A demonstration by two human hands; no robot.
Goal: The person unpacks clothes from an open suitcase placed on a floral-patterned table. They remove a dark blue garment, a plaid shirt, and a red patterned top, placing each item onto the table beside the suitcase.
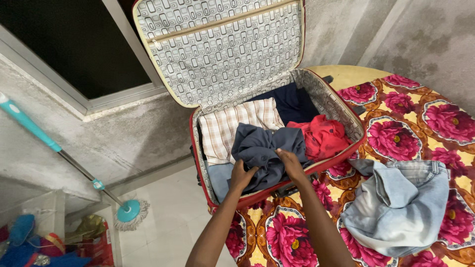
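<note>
Under my left hand and right hand: shirt, slate grey-blue, plain. Beside it, red garment, solid. Behind, checked cloth, cream with thin reddish-brown lines. Dark navy garment at the back. Pale blue fabric at the near corner. Suitcase: red shell, beige trim; lining white with grey rounded-rectangle print. Bedcover: yellow, large magenta roses in brown-edged medallions. Jeans: faded light blue. Mop: teal and grey handle, teal head, white fringe.
</note>
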